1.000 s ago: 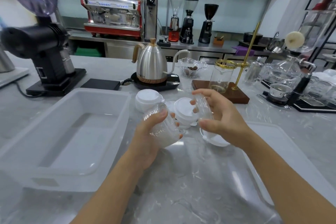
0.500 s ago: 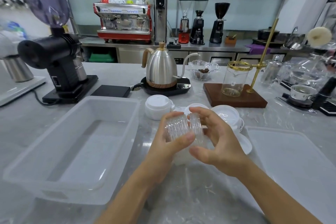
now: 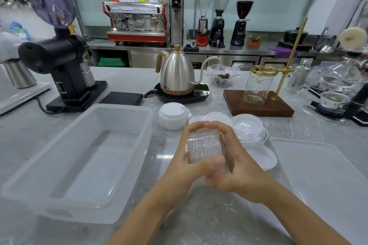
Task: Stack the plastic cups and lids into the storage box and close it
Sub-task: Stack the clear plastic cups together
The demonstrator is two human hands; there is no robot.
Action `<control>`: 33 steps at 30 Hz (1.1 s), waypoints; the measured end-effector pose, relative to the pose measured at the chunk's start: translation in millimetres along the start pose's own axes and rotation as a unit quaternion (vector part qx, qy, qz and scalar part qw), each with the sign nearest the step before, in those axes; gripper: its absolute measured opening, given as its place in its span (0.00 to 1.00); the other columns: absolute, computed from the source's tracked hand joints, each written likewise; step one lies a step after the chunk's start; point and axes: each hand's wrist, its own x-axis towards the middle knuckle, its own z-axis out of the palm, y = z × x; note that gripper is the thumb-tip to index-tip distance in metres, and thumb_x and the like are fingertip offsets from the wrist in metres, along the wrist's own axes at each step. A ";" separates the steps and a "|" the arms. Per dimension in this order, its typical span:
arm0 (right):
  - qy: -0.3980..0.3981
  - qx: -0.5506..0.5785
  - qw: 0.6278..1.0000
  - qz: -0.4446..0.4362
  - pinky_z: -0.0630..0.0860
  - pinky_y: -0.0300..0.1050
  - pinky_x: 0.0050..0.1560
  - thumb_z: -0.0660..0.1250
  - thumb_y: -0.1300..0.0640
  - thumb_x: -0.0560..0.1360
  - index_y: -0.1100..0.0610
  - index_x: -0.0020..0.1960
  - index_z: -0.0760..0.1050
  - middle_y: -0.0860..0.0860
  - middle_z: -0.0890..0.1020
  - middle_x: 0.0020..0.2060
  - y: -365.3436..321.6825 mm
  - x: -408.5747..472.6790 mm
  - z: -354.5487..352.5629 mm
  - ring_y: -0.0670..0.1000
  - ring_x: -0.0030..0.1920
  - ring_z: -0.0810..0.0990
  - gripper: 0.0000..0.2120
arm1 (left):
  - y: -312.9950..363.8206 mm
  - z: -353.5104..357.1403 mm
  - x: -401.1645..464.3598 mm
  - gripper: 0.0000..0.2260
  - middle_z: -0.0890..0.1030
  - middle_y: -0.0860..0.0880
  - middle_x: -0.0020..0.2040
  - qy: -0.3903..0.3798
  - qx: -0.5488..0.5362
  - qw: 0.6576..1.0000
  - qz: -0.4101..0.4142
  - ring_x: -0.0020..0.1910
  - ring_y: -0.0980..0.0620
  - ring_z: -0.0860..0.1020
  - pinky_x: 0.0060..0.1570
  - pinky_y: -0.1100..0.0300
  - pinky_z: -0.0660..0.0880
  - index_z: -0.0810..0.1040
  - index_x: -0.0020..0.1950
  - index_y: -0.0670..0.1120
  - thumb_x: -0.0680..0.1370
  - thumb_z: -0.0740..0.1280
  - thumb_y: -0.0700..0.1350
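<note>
So far, both hands are pressing one nested stack of clear ribbed cups (image 3: 205, 146) together: the left hand (image 3: 191, 157) is gripping it from the left, the right hand (image 3: 237, 167) from the right and below. The storage box (image 3: 59, 165), left of the fingers, is holding nothing yet. White lids (image 3: 247, 127) are waiting just beyond the fingertips, and the box lid (image 3: 322, 169) is lying to their right. Half a second ago the two stacks were only meeting; now they are sitting as one.

Place: a café bar.
Back counter: red espresso machine (image 3: 137, 20), three grinders (image 3: 218, 21).
Bench (image 3: 209, 221): gooseneck kettle (image 3: 176, 73), black grinder (image 3: 63, 59), glass server (image 3: 258, 85) on a brass stand.
</note>
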 end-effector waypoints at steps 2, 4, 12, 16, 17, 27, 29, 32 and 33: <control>0.008 0.007 1.000 0.009 0.78 0.47 0.56 0.73 0.67 0.64 0.48 0.70 0.64 0.47 0.72 0.67 1.2 -2.1 1.9 0.54 0.61 0.80 0.39 | -1.3 0.5 -0.5 0.30 0.80 0.46 0.63 -0.006 -0.008 1.000 0.001 0.63 0.44 0.80 0.65 0.44 0.76 0.71 0.69 0.54 0.68 0.75 0.45; 0.000 -0.016 1.000 0.016 0.77 0.46 0.59 0.73 0.63 0.66 0.49 0.73 0.61 0.47 0.71 0.67 1.2 -3.4 2.1 0.54 0.63 0.79 0.39 | -1.1 1.0 -0.4 0.31 0.79 0.42 0.65 -0.010 -0.017 1.000 0.002 0.66 0.41 0.79 0.68 0.39 0.74 0.70 0.70 0.51 0.68 0.75 0.45; 0.074 0.072 0.992 0.068 0.69 0.46 0.72 0.62 0.48 0.79 0.47 0.76 0.64 0.44 0.72 0.73 6.7 5.1 1.6 0.48 0.73 0.70 0.26 | 1.7 -1.0 1.9 0.33 0.69 0.33 0.73 -0.001 -0.073 0.997 0.010 0.66 0.35 0.76 0.68 0.35 0.70 0.72 0.70 0.48 0.65 0.75 0.43; 0.114 0.146 0.978 0.091 0.71 0.57 0.70 0.74 0.40 0.69 0.47 0.75 0.65 0.50 0.76 0.70 11.0 2.4 -0.4 0.56 0.71 0.74 0.38 | 2.9 0.5 -0.1 0.35 0.74 0.43 0.72 -0.040 -0.102 0.994 0.020 0.66 0.39 0.76 0.68 0.35 0.70 0.70 0.74 0.53 0.67 0.73 0.42; 0.099 0.177 0.974 0.101 0.73 0.56 0.69 0.74 0.41 0.69 0.48 0.74 0.65 0.53 0.77 0.68 10.3 4.1 -0.2 0.58 0.69 0.76 0.37 | 3.4 0.8 -1.1 0.37 0.78 0.47 0.68 -0.054 -0.101 0.993 0.019 0.64 0.40 0.77 0.68 0.34 0.69 0.67 0.75 0.55 0.67 0.72 0.42; 0.022 0.275 0.954 0.117 0.73 0.60 0.67 0.71 0.45 0.74 0.63 0.71 0.69 0.68 0.75 0.66 -0.3 1.6 -5.2 0.67 0.67 0.75 0.32 | 10.7 -3.1 -1.6 0.38 0.58 0.65 0.80 0.012 0.164 0.984 0.062 0.78 0.65 0.59 0.75 0.53 0.66 0.66 0.73 0.71 0.64 0.74 0.62; 0.048 0.279 0.953 0.112 0.71 0.64 0.67 0.73 0.45 0.73 0.64 0.70 0.70 0.71 0.74 0.66 2.2 1.9 -8.9 0.70 0.67 0.74 0.33 | 9.9 -2.3 -0.8 0.36 0.69 0.58 0.76 0.033 0.156 0.985 0.063 0.74 0.58 0.70 0.71 0.49 0.71 0.70 0.73 0.67 0.64 0.75 0.60; 0.104 0.264 0.954 0.098 0.73 0.66 0.66 0.77 0.45 0.69 0.64 0.67 0.73 0.72 0.75 0.64 2.5 3.1 -13.2 0.72 0.65 0.74 0.35 | 10.0 -1.7 0.9 0.32 0.83 0.52 0.63 0.053 0.104 0.992 0.051 0.61 0.52 0.82 0.57 0.56 0.80 0.76 0.69 0.54 0.65 0.76 0.55; 0.132 0.247 0.955 0.096 0.74 0.65 0.65 0.78 0.45 0.66 0.64 0.66 0.73 0.71 0.76 0.62 3.0 3.7 -13.5 0.72 0.64 0.75 0.36 | 9.5 -1.3 1.8 0.30 0.84 0.51 0.60 0.062 0.097 0.992 0.045 0.59 0.52 0.83 0.54 0.57 0.80 0.77 0.67 0.51 0.66 0.75 0.55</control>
